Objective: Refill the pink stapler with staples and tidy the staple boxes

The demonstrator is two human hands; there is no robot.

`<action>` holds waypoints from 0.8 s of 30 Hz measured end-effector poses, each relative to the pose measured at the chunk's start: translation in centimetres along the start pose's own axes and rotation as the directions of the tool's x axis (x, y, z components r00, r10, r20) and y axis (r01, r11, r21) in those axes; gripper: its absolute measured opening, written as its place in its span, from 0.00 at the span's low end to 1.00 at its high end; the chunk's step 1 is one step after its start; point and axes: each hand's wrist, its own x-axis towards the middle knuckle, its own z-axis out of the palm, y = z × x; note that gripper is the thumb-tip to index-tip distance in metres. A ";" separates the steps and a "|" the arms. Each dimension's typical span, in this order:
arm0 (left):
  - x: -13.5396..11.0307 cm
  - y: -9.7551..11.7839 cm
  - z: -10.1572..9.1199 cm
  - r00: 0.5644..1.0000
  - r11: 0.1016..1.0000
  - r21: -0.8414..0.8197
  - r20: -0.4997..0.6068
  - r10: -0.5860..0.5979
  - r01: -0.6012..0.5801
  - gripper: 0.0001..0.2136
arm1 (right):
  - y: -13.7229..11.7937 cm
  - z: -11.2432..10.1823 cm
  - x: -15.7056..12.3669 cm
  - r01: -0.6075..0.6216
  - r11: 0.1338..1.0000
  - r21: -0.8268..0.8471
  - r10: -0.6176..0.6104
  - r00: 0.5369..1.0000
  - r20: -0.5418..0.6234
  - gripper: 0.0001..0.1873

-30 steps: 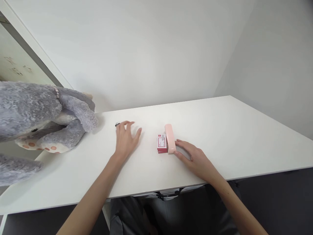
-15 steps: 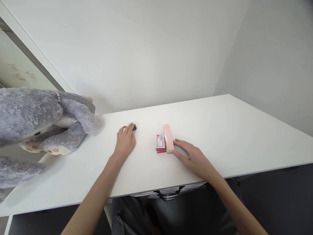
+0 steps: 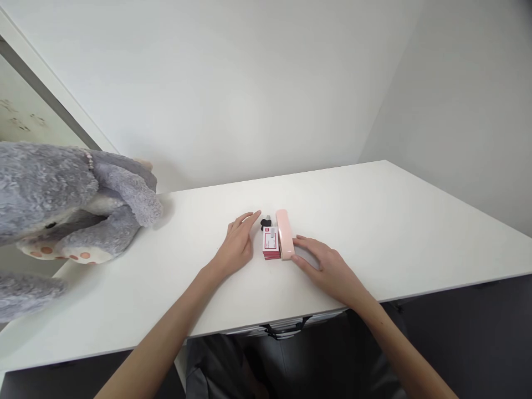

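A pink stapler (image 3: 285,235) lies lengthwise on the table, pointing away from me. Against its left side sits a small stack of red-and-white staple boxes (image 3: 270,244). Just behind the boxes is a small black object with a metal end (image 3: 266,223), perhaps a staple remover. My left hand (image 3: 238,244) rests left of the boxes, fingers stretched out and holding nothing, the index fingertip close to the black object. On the stapler's right side, my right hand (image 3: 328,266) touches with thumb and fingertips, spread open and not wrapped round it.
A large grey plush toy (image 3: 95,205) sits at the left end of the white table (image 3: 374,221). A white wall (image 3: 249,100) stands behind the table. Below the front edge, a black handle (image 3: 286,330) shows between my legs.
My left hand has moved right, and the small black object has gone with it, from the left to behind the boxes. The fingers have come off it. My right hand stays at the stapler.
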 end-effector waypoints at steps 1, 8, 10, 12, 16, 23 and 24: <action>0.0 0.0 0.0 1.000 1.000 -0.012 -0.008 -0.018 0.018 0.38 | 0.0 0.0 0.0 -0.004 1.000 0.000 0.004 1.000 0.001 0.24; -0.3 0.4 -0.1 0.999 0.996 -0.084 0.044 -0.023 0.027 0.36 | -0.3 -0.1 -0.1 -0.025 1.000 -0.005 0.025 1.000 0.015 0.24; -0.4 0.4 -0.1 0.999 0.996 -0.089 0.047 -0.024 0.028 0.36 | -0.4 -0.1 -0.1 -0.027 1.000 -0.004 0.027 1.000 0.011 0.24; -0.4 0.3 0.0 0.998 0.995 -0.094 0.053 -0.025 0.030 0.36 | -0.3 -0.1 -0.1 -0.027 1.000 -0.004 0.027 1.000 0.007 0.24; -0.4 0.2 0.1 0.997 0.993 -0.113 0.067 -0.024 0.032 0.36 | -0.2 -0.1 -0.1 -0.018 1.000 -0.001 0.018 1.000 0.014 0.24; -0.5 0.2 0.0 0.995 0.988 -0.140 0.086 -0.051 0.063 0.37 | -0.1 -0.1 -0.1 -0.022 1.000 -0.002 0.022 1.000 0.017 0.24; -0.6 0.2 0.0 0.995 0.987 -0.146 0.090 -0.050 0.063 0.37 | -0.1 -0.1 -0.1 -0.021 1.000 -0.004 0.021 1.000 0.018 0.24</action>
